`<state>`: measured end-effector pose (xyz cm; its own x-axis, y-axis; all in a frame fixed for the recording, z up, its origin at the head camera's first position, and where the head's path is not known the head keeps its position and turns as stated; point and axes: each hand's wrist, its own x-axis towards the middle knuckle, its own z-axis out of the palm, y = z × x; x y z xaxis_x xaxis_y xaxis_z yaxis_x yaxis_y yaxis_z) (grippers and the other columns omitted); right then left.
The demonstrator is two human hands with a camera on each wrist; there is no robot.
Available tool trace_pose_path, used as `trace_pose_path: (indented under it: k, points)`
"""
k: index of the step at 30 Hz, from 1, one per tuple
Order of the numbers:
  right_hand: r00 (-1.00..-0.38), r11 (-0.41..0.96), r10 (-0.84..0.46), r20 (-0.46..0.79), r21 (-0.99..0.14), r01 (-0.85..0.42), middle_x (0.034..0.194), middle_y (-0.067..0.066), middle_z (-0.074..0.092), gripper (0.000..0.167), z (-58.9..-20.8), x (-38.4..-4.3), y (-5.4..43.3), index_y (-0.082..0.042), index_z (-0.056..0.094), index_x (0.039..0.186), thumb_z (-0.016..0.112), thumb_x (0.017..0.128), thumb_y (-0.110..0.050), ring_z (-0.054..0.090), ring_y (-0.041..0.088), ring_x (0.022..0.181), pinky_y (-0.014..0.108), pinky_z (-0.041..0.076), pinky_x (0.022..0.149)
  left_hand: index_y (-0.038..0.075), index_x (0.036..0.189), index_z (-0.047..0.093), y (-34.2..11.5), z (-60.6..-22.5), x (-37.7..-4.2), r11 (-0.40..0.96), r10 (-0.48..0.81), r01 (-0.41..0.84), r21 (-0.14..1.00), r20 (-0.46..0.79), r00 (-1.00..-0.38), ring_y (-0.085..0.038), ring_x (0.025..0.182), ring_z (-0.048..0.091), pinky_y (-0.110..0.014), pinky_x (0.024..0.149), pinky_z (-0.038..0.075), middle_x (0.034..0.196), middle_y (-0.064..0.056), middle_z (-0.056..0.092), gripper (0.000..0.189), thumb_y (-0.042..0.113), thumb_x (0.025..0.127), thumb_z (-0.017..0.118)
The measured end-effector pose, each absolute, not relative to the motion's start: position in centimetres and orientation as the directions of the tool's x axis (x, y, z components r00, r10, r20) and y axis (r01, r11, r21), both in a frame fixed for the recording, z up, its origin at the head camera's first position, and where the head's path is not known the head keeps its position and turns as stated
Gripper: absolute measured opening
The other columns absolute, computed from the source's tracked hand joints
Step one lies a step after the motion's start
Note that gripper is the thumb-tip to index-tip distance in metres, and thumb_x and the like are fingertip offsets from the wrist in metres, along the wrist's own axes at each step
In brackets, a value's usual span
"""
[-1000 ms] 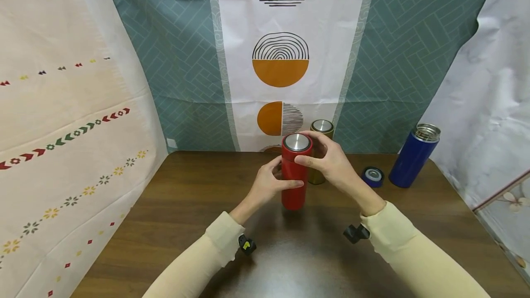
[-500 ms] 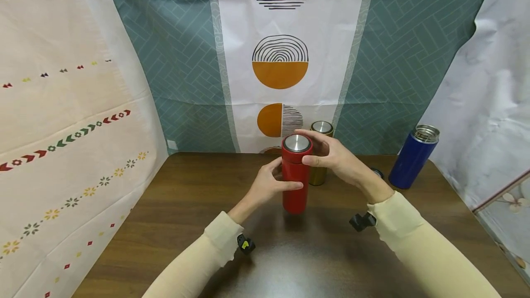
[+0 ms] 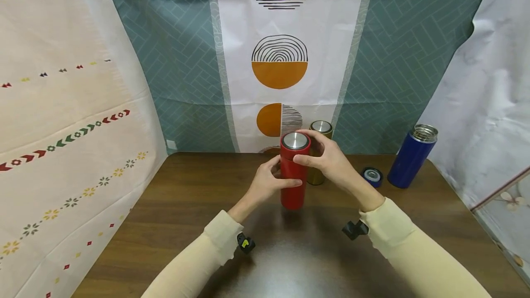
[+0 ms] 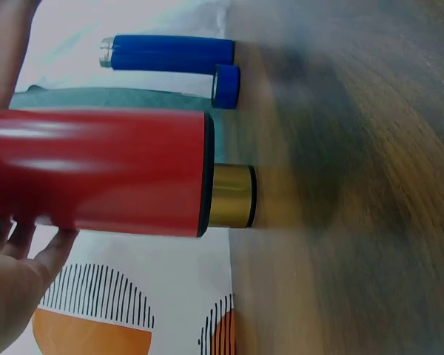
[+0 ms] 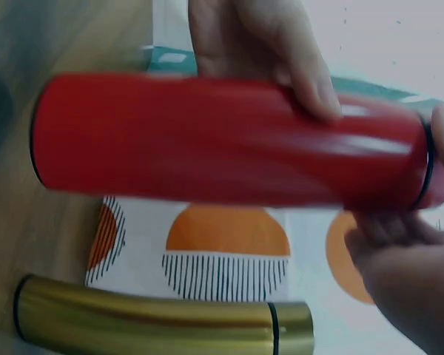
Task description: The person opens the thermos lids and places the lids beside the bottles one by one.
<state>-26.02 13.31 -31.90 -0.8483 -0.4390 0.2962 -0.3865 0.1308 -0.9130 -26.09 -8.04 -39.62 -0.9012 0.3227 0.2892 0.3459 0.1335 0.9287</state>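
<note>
A red flask [image 3: 294, 183] with a silver-topped lid [image 3: 295, 141] is held just above the dark wooden table [image 3: 186, 206]. My left hand [image 3: 269, 182] grips its body [image 4: 103, 170] from the left side. My right hand [image 3: 327, 157] curls round the lid at the top. In the right wrist view the red flask [image 5: 222, 140] fills the frame, with fingers [image 5: 311, 81] of my left hand over it. A gold flask [image 3: 319, 151] stands right behind it, also seen as gold flask [image 5: 163, 322].
A blue flask [image 3: 410, 156] without its cap stands at the far right, its blue cap [image 3: 372, 175] lying on the table beside it. Patterned cloth backdrops [image 3: 281, 59] wall in the table at the back and both sides.
The right hand swung its wrist out and back round the lid, as in a turn. The red flask and left hand stayed nearly in place.
</note>
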Motion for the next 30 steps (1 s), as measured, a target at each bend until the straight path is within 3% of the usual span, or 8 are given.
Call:
trace_pose_path:
  k: [8,18,23,26,30]
  points:
    - [-0.762,0.088,-0.611,0.216,-0.938,-0.337,0.140,0.009,0.062,0.063,-30.7,-27.3,14.5,-0.016,0.050,0.153,0.074,0.095,-0.018,0.059,0.029,0.128,0.045,0.048,0.107,0.019,0.141,0.060,-8.4,-39.4,-26.0,0.111,0.383,0.347,0.931,0.282,-0.880,-0.023,0.114,0.069,-0.044,0.100,0.055,0.127,-0.002,0.071,0.059,0.022,0.088,0.084]
    - [-0.850,0.191,-0.423,0.313,-0.887,-0.421,0.143,0.011,0.058,0.070,-31.3,-26.0,12.8,-0.012,0.046,0.152,0.080,0.092,-0.021,0.058,0.031,0.130,0.050,0.050,0.108,0.018,0.141,0.061,-8.1,-39.5,-26.2,0.134,0.270,0.340,0.931,0.296,-0.916,-0.025,0.115,0.069,-0.044,0.099,0.056,0.127,0.000,0.070,0.062,0.023,0.085,0.087]
    - [-0.856,0.188,-0.421,0.300,-0.895,-0.405,0.139,0.009,0.061,0.065,-31.3,-26.2,12.9,-0.011,0.049,0.149,0.081,0.092,-0.022,0.060,0.029,0.127,0.041,0.054,0.104,0.018,0.142,0.061,-8.1,-39.7,-26.2,0.142,0.281,0.336,0.931,0.288,-0.916,-0.023,0.115,0.069,-0.043,0.099,0.056,0.127,0.000,0.071,0.062,0.023,0.085,0.087]
    - [-0.830,0.142,-0.490,0.267,-0.915,-0.378,0.138,0.009,0.063,0.063,-30.9,-26.6,13.3,-0.011,0.051,0.148,0.079,0.093,-0.020,0.060,0.028,0.127,0.039,0.053,0.104,0.018,0.141,0.061,-8.3,-39.6,-26.1,0.135,0.312,0.336,0.932,0.281,-0.907,-0.023,0.115,0.069,-0.042,0.099,0.056,0.126,-0.001,0.071,0.061,0.022,0.086,0.086]
    - [-0.765,0.114,-0.601,0.231,-0.923,-0.368,0.139,0.007,0.063,0.059,-30.2,-27.2,14.2,-0.014,0.053,0.149,0.075,0.095,-0.019,0.059,0.028,0.127,0.045,0.050,0.106,0.018,0.141,0.061,-8.5,-39.5,-25.9,0.123,0.364,0.339,0.933,0.275,-0.890,-0.024,0.114,0.069,-0.043,0.099,0.056,0.126,-0.002,0.071,0.059,0.021,0.087,0.085]
